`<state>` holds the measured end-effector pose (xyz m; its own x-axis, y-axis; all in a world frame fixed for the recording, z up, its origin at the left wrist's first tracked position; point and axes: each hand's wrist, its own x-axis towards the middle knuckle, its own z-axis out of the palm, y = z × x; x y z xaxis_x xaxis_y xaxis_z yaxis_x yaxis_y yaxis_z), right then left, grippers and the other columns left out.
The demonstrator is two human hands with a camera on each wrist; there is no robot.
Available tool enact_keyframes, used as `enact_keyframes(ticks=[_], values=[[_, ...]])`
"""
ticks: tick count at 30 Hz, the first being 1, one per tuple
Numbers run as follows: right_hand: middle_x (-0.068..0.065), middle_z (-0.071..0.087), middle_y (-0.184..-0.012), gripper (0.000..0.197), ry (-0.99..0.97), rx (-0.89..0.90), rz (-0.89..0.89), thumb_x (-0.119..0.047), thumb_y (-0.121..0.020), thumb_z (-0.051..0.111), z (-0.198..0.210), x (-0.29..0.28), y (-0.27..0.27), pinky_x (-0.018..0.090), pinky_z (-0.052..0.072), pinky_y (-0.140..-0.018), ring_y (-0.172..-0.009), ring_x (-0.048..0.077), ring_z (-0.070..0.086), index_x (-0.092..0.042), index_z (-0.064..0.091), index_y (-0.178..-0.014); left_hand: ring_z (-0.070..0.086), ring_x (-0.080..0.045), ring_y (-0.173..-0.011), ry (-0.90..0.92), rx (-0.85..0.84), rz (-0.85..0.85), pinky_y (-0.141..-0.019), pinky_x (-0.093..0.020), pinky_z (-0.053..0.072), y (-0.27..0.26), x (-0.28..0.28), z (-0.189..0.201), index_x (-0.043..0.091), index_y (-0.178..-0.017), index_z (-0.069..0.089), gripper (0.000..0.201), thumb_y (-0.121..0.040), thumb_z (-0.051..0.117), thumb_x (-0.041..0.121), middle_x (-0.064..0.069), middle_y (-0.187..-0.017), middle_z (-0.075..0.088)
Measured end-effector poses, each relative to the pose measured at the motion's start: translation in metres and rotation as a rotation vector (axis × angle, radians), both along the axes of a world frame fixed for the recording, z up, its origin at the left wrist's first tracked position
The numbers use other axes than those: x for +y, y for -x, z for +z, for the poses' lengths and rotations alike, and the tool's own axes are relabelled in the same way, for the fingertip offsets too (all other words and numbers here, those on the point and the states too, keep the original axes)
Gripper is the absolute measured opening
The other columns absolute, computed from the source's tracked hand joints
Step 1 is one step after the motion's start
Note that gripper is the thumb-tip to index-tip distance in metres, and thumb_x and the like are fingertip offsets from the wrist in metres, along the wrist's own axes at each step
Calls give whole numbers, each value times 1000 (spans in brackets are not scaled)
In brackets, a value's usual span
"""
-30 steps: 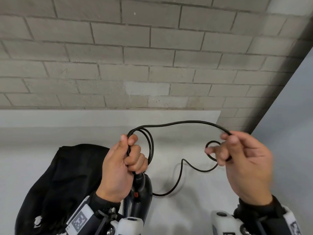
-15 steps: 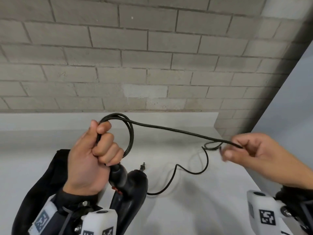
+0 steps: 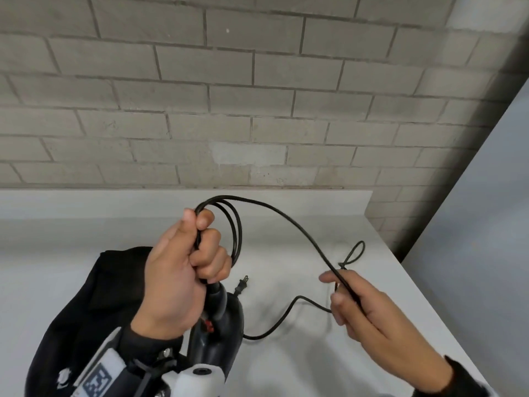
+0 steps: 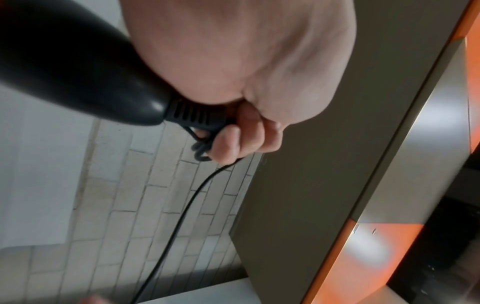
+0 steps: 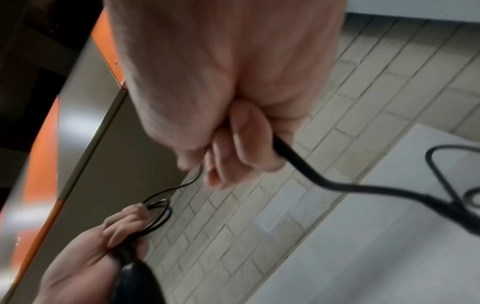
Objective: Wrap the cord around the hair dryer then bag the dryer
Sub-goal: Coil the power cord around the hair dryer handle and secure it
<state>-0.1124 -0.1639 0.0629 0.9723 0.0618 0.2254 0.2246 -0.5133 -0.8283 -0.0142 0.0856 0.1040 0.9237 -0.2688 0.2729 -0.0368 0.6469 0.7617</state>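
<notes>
The left hand [image 3: 177, 270] squeezes the thin black cord [image 3: 289, 219] loops and the shiny black plastic hair dryer [image 3: 217, 336] above the white bench's [image 3: 315, 362] near edge. The right hand [image 3: 369, 310] pinches loose cord. A small knot by the right edge could snag, and the loops could slip.

Left hand [image 4: 233, 61] around dryer [image 4: 72, 67], cord [image 4: 182, 216]

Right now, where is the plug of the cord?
In the head view the plug lies on the white counter, just right of the hair dryer, between both hands.
</notes>
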Motion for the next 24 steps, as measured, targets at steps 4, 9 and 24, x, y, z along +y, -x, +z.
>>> enact_keyframes(ticks=[4,9,24], values=[[-2,51,-59,28,205,-130,-188,-47,-97,34,-4,29,-5,31,44,-53,-52,12,49,-36,59,-101,17,-6,-39,-14,-53,4,-42,-22,18,8,-15,-14,16,-80,47,31,-94,47,45,10,-50,21],[-7,45,-63,36,531,-64,-154,-52,-98,17,13,57,7,28,42,-62,-62,13,46,-30,45,-92,24,-8,-43,-185,-161,138,-45,-27,21,18,-34,-21,17,-80,50,32,-97,43,44,10,-52,32],[-14,41,-45,60,861,-71,-289,-45,-102,6,49,86,39,21,25,-27,-30,13,35,-29,49,-62,39,-15,-47,-349,-274,231,-50,-27,39,23,-50,-29,0,-83,41,39,-101,33,34,4,-55,38]])
